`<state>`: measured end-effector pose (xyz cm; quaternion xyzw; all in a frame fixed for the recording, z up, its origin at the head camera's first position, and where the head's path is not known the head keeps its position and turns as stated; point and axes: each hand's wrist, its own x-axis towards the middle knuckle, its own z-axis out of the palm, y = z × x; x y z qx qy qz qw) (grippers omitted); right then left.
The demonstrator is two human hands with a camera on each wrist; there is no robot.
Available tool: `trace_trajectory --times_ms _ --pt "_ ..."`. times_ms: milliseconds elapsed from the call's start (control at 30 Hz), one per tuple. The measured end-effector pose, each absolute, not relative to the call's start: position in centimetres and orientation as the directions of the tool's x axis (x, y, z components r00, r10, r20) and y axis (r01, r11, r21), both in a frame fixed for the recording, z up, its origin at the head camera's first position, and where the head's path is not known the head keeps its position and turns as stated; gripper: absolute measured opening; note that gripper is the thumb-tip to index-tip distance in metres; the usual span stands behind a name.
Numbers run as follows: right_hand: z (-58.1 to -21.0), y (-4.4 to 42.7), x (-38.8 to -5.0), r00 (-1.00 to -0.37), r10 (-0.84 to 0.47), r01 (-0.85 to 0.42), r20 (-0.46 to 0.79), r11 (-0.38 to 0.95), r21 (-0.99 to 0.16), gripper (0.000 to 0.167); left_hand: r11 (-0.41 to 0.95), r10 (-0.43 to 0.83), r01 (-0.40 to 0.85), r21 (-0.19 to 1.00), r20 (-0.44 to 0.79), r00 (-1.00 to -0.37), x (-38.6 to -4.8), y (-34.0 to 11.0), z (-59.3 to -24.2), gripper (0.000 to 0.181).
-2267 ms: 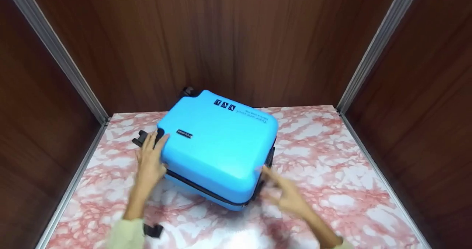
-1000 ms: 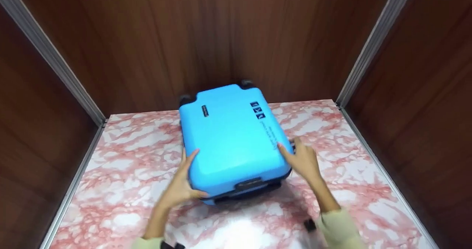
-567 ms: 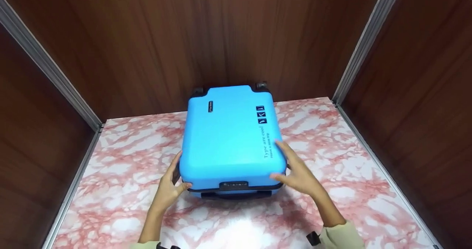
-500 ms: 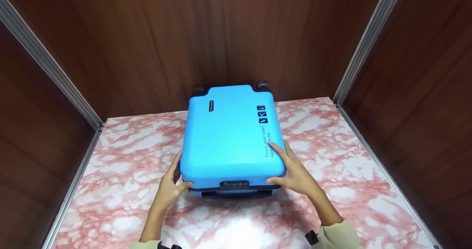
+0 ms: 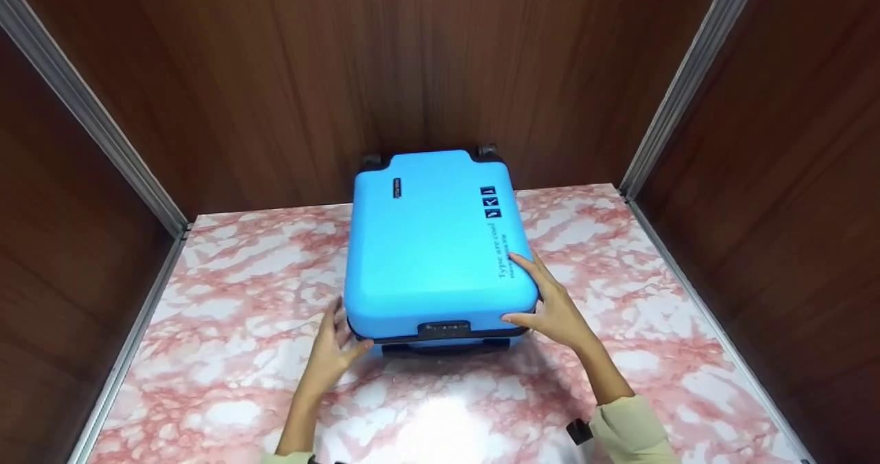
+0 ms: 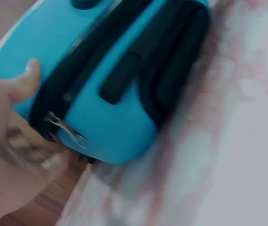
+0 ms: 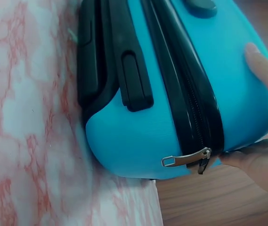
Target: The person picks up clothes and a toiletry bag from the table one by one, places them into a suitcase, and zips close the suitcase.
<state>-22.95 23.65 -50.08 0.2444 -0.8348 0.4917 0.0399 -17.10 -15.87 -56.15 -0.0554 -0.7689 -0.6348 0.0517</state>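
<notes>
A bright blue hard-shell suitcase (image 5: 433,237) lies flat on the table, its wheels toward the back wall and its handle end toward me. My left hand (image 5: 326,361) is at the near left corner. Its thumb lies by the front edge, and the other fingers are loosely bent beside the corner. In the left wrist view a metal zipper pull (image 6: 67,126) hangs close to these fingers. My right hand (image 5: 560,316) grips the near right corner, thumb on the front face and index finger on top. Another zipper pull (image 7: 186,158) shows at that corner in the right wrist view.
The table (image 5: 227,354) has a red and white marbled top. A brown wood-grain panel (image 5: 426,58) rises behind the suitcase wheels, with similar panels at left and right. Metal rails (image 5: 687,93) run along the corners.
The suitcase has turned from slanted to straight, its wheels now toward the back. Both hands have shifted to its near corners. Lately the left fingers have come slightly away from the side.
</notes>
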Motion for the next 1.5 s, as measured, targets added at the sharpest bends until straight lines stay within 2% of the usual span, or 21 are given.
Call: trace_trajectory --times_ms 67,200,300,367,600,900,967,1067,1167,1333,1500 --pt "-49.8 23.6 -23.1 -0.876 -0.367 -0.455 0.313 0.408 -0.792 0.101 0.258 -0.015 0.11 0.96 0.118 -0.993 -16.9 -15.8 -56.6 0.081" --pt "-49.5 23.7 -23.4 -0.875 -0.358 -0.462 0.325 0.419 -0.782 0.1 0.365 -0.085 0.083 0.927 0.122 -0.989 -17.0 -15.5 -56.6 0.037" --pt "-49.7 23.8 -23.4 -0.877 -0.353 -0.46 0.327 0.414 -0.786 0.1 0.419 -0.074 0.091 0.903 0.133 -0.988 -17.1 -15.4 -56.4 0.012" --pt "-49.9 23.9 -23.2 -0.878 -0.356 -0.456 0.321 0.412 -0.789 0.099 0.466 -0.038 0.11 0.878 0.144 -0.989 -16.9 -15.3 -56.5 0.005" --pt "-50.4 23.8 -22.8 -0.887 -0.355 -0.433 0.296 0.414 -0.801 0.099 0.599 -0.042 0.135 0.79 0.199 -0.979 -15.8 -14.5 -56.9 0.014" --pt "-50.4 23.7 -22.8 -0.888 -0.355 -0.429 0.292 0.411 -0.804 0.101 0.756 -0.104 0.112 0.644 0.287 -0.952 -15.3 -13.5 -56.7 0.012" --pt "-50.4 23.7 -22.8 -0.889 -0.358 -0.424 0.286 0.402 -0.812 0.1 0.772 -0.128 0.09 0.629 0.293 -0.947 -15.1 -13.3 -57.0 0.018" --pt "-50.6 23.7 -22.8 -0.889 -0.359 -0.42 0.286 0.388 -0.82 0.099 0.788 -0.17 0.072 0.612 0.329 -0.929 -15.0 -12.9 -57.5 0.037" --pt "-50.7 23.7 -22.8 -0.891 -0.352 -0.414 0.286 0.377 -0.829 0.098 0.815 -0.225 0.073 0.575 0.431 -0.874 -15.2 -12.3 -57.9 0.046" --pt "-50.9 23.6 -22.7 -0.889 -0.354 -0.413 0.289 0.35 -0.841 0.098 0.85 -0.309 0.043 0.526 0.562 -0.767 -15.4 -11.4 -58.8 0.048" --pt "-50.9 23.3 -22.5 -0.886 -0.355 -0.418 0.3 0.331 -0.846 0.099 0.875 -0.303 0.098 0.475 0.694 -0.653 -15.6 -11.0 -59.9 0.052"
